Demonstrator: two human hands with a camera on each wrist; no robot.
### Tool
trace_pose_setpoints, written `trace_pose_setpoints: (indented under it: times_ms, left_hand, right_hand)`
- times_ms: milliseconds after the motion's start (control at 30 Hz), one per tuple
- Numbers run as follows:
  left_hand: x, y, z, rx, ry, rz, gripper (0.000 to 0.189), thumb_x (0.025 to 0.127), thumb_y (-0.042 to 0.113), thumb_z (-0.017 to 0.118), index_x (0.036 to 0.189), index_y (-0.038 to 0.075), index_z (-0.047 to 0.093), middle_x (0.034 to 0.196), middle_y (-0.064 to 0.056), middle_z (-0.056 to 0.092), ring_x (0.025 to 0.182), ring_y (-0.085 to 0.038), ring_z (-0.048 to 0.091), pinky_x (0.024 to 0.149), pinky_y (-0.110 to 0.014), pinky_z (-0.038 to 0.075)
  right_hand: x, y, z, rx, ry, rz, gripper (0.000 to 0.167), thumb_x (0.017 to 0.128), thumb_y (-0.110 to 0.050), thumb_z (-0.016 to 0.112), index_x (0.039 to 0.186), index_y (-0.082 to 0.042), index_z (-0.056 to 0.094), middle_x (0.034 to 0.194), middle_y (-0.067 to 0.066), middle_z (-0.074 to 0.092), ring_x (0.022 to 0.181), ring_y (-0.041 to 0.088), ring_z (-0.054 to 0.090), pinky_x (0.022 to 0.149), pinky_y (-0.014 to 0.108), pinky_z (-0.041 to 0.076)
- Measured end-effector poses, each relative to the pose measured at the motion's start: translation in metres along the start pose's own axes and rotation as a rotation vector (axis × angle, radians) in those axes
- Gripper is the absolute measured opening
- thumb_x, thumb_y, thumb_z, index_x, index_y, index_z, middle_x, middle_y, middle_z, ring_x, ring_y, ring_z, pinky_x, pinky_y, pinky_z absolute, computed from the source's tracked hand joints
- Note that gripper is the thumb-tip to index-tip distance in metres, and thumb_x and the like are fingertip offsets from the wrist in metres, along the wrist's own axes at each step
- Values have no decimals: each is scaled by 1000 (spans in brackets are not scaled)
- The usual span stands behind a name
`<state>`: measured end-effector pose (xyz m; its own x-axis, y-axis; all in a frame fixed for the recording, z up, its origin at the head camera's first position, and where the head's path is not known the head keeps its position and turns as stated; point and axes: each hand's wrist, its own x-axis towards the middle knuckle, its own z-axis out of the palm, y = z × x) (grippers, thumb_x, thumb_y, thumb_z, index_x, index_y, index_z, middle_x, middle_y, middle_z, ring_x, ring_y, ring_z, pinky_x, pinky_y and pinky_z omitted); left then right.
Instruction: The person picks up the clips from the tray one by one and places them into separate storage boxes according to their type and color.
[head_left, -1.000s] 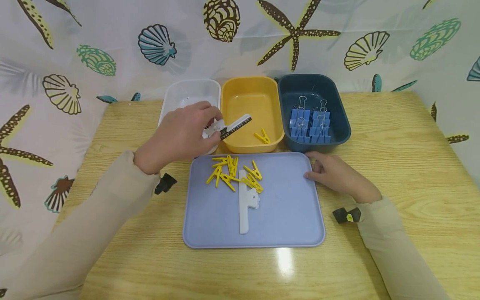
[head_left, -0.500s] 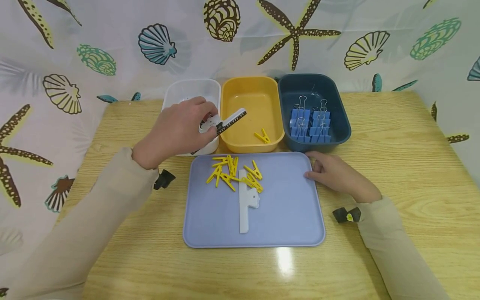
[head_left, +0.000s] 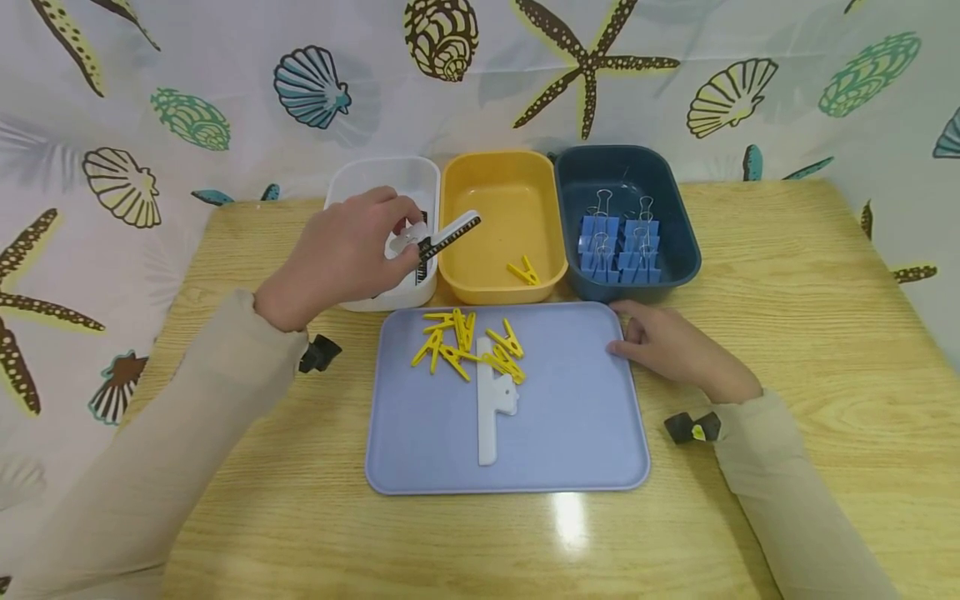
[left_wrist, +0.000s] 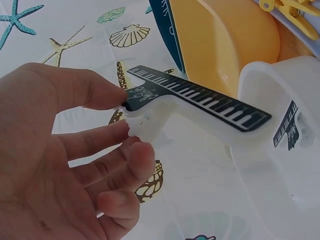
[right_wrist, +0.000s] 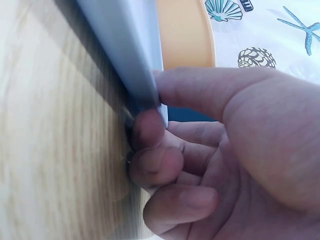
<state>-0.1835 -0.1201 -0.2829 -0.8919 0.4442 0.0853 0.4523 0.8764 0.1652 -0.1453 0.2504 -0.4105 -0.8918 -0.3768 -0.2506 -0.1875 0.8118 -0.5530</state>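
My left hand (head_left: 341, 246) pinches a white bag clip (head_left: 454, 234) between thumb and fingers, above the white bin (head_left: 408, 298). In the left wrist view the held clip's black piano-key face (left_wrist: 200, 101) shows, and another such clip (left_wrist: 286, 125) lies inside the bin. At the right, my right hand (head_left: 671, 348) grips the far right corner of the lilac tray (head_left: 573, 425); the right wrist view has the thumb (right_wrist: 187, 92) on its rim and fingers curled at its underside. A white bag clip (head_left: 487, 429) and several yellow clothespins (head_left: 433, 345) lie on the tray.
Right of the white bin stands a yellow bin (head_left: 498, 217) with a yellow clothespin (head_left: 525, 272) in it. The dark blue bin (head_left: 678, 250) beside it holds several blue binder clips (head_left: 619, 250). A patterned cloth (head_left: 480, 108) hangs behind the bins.
My left hand has shifted left with the bag clip, from partly over the yellow bin towards the white bin. A patterned clip inside the white bin shows more. The right hand stays put.
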Motion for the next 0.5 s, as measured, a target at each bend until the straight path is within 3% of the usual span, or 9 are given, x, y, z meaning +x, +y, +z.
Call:
trace_pose_setpoints:
  times_ms: [500]
  left_hand:
    - [6, -8, 1, -22, -3, -43, 27, 88, 21, 52, 112, 9, 60, 101, -7, 59, 76, -25, 53, 59, -34, 44]
  right_hand:
    - [-1, -1, 0, 8, -5, 1, 52, 92, -20, 65, 136, 1, 47, 73, 3, 57, 63, 15, 49, 55, 26, 39]
